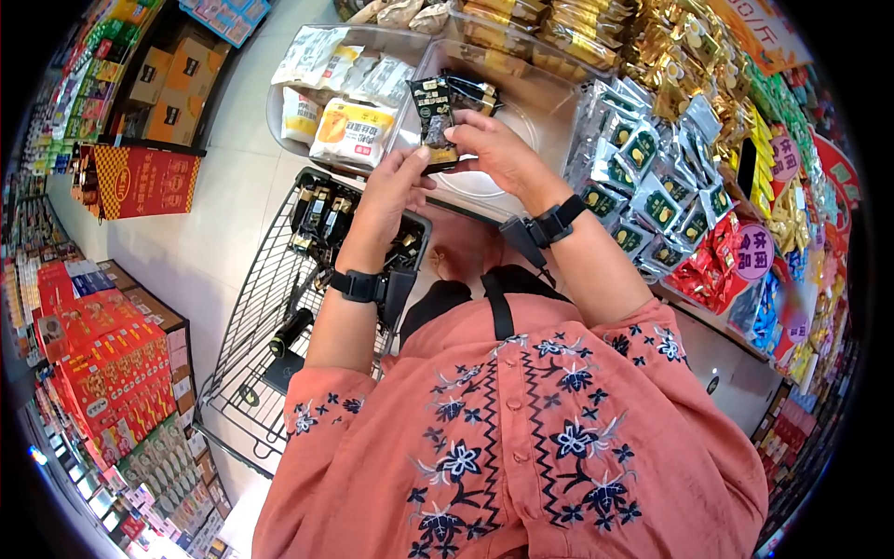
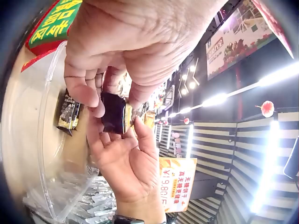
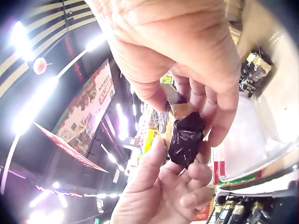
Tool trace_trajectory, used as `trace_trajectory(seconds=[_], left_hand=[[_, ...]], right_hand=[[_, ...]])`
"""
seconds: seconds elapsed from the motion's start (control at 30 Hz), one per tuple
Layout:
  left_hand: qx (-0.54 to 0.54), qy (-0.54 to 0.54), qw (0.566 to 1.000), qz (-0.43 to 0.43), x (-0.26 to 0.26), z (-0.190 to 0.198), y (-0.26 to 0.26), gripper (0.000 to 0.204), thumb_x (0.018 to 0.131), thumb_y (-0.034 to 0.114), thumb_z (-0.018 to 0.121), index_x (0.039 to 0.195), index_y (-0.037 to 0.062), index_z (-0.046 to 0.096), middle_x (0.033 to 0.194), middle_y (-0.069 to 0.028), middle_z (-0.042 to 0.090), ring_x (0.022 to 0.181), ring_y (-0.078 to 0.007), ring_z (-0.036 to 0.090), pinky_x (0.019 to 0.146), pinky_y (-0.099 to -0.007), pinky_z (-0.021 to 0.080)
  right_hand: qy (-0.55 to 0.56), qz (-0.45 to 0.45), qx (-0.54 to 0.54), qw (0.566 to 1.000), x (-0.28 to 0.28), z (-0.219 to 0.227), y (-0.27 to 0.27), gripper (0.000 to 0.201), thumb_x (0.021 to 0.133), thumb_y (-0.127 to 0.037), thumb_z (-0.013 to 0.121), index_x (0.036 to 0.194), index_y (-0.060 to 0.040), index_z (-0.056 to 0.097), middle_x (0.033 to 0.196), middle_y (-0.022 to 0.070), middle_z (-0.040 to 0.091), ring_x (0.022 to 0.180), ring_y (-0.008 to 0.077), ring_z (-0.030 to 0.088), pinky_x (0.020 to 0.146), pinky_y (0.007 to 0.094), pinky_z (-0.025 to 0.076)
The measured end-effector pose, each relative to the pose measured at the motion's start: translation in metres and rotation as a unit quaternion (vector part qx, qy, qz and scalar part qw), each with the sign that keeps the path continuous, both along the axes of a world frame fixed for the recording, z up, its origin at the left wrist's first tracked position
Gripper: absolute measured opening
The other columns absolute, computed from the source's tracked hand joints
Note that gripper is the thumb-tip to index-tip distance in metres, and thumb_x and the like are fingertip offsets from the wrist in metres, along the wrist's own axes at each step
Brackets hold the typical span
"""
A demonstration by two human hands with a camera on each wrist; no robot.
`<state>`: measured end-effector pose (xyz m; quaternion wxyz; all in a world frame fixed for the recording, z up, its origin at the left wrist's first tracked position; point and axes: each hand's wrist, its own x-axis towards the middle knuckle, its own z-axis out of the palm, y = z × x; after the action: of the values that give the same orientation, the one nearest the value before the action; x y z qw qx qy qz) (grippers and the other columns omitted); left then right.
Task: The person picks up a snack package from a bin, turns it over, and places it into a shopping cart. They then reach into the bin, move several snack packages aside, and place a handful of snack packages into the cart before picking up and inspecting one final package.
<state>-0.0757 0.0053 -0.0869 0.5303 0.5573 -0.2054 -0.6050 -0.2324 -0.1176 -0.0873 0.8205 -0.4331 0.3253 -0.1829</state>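
Both hands hold one small black snack packet (image 1: pixel 434 116) with light lettering, over a clear plastic bin (image 1: pixel 549 130). My left hand (image 1: pixel 399 191) pinches its near end, thumb on top. The right hand (image 1: pixel 503 154) grips it from the right side, its thumb lying over the packet. In the left wrist view the dark, glossy end of the packet (image 2: pixel 114 113) shows between the fingers of both hands. The right wrist view shows the crinkled black wrapper (image 3: pixel 186 137) between them. Another black packet (image 1: pixel 477 96) lies in the bin just behind the held one.
A shopping cart (image 1: pixel 251 317) with several black packets (image 1: pixel 321 214) stands at the left, below the hands. Beside the clear bin is one of white and orange bags (image 1: pixel 349 130). Silver-green packets (image 1: pixel 643 154) pile up at the right. Red boxes (image 1: pixel 107 373) stand across the aisle.
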Motion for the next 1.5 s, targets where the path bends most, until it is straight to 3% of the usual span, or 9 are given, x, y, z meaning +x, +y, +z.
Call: trace_trajectory(seconds=[0.33,0.47,0.57,0.67,0.77,0.97,1.07,1.17,1.5], left_hand=[[0.035,-0.082,0.993,-0.081,0.008,-0.010,-0.023,0.037,0.097,0.031,0.062,0.119,0.0020,0.058,0.084,0.0008,0.059,0.065,-0.0071,0.059,0.053,-0.0201,0.045],[0.038,-0.065,0.995,-0.073,0.003,-0.020,-0.031,0.038,0.097,0.029,0.061,0.122,0.0012,0.056,0.091,-0.0015,0.062,0.072,-0.0094,0.062,0.056,-0.0210,0.047],[0.022,-0.069,0.995,-0.068,-0.001,-0.026,-0.038,0.038,0.097,0.029,0.060,0.122,0.0007,0.056,0.098,-0.0040,0.064,0.079,-0.0118,0.064,0.059,-0.0228,0.049],[0.031,-0.081,0.994,-0.067,0.001,-0.031,-0.045,0.039,0.098,0.031,0.057,0.122,0.0000,0.056,0.105,-0.0078,0.063,0.088,-0.0161,0.065,0.065,-0.0282,0.053],[0.046,-0.056,0.995,-0.067,0.002,-0.044,-0.056,0.040,0.098,0.030,0.056,0.122,-0.0017,0.055,0.107,-0.0102,0.062,0.092,-0.0190,0.066,0.071,-0.0316,0.056],[0.064,0.034,0.992,-0.108,0.000,-0.063,-0.088,0.041,0.099,0.029,0.056,0.120,-0.0058,0.053,0.111,-0.0169,0.060,0.100,-0.0282,0.065,0.082,-0.0400,0.059],[0.080,0.063,0.989,-0.105,-0.003,-0.080,-0.107,0.040,0.099,0.028,0.055,0.120,-0.0060,0.053,0.113,-0.0200,0.060,0.101,-0.0317,0.065,0.084,-0.0420,0.059],[0.103,0.083,0.984,-0.118,-0.007,-0.086,-0.123,0.039,0.100,0.027,0.055,0.120,-0.0058,0.053,0.113,-0.0207,0.060,0.101,-0.0326,0.065,0.083,-0.0427,0.059],[0.122,0.148,0.979,-0.062,-0.017,-0.121,-0.163,0.033,0.099,0.022,0.053,0.119,-0.0044,0.053,0.109,-0.0211,0.061,0.096,-0.0342,0.065,0.081,-0.0450,0.059]], right_hand=[[0.046,0.024,-0.028,0.998,-0.008,0.000,-0.009,0.036,0.092,-0.021,0.062,0.125,-0.0070,0.056,0.106,0.0030,0.062,0.096,0.0158,0.061,0.078,0.0369,0.057],[0.044,0.016,-0.050,0.998,-0.010,-0.012,-0.014,0.041,0.088,-0.020,0.065,0.127,-0.0062,0.056,0.107,0.0040,0.062,0.096,0.0162,0.061,0.074,0.0360,0.057],[0.150,0.002,-0.076,0.986,-0.013,-0.017,-0.023,0.041,0.088,-0.021,0.065,0.125,-0.0049,0.056,0.109,0.0056,0.063,0.096,0.0155,0.061,0.075,0.0327,0.055],[0.258,0.009,-0.162,0.953,-0.014,-0.042,-0.040,0.044,0.085,-0.020,0.066,0.125,-0.0032,0.056,0.101,0.0062,0.065,0.089,0.0150,0.063,0.071,0.0295,0.054],[0.328,0.023,-0.239,0.913,-0.010,-0.054,-0.051,0.042,0.077,-0.020,0.067,0.115,-0.0030,0.061,0.095,0.0148,0.068,0.080,0.0240,0.066,0.069,0.0345,0.054],[0.387,0.004,-0.458,0.800,0.005,-0.108,-0.075,0.035,0.077,-0.014,0.065,0.111,-0.0076,0.064,0.105,0.0229,0.067,0.097,0.0432,0.063,0.086,0.0491,0.049],[0.444,-0.004,-0.463,0.767,0.012,-0.108,-0.078,0.034,0.078,-0.011,0.065,0.112,-0.0091,0.064,0.108,0.0235,0.065,0.103,0.0445,0.060,0.090,0.0492,0.048],[0.448,-0.018,-0.488,0.749,0.010,-0.122,-0.082,0.034,0.077,-0.011,0.069,0.111,-0.0088,0.065,0.102,0.0227,0.065,0.099,0.0404,0.062,0.086,0.0469,0.050],[0.426,-0.057,-0.489,0.759,0.012,-0.158,-0.096,0.030,0.076,-0.006,0.069,0.106,-0.0062,0.065,0.103,0.0229,0.063,0.098,0.0414,0.060,0.086,0.0457,0.050]])
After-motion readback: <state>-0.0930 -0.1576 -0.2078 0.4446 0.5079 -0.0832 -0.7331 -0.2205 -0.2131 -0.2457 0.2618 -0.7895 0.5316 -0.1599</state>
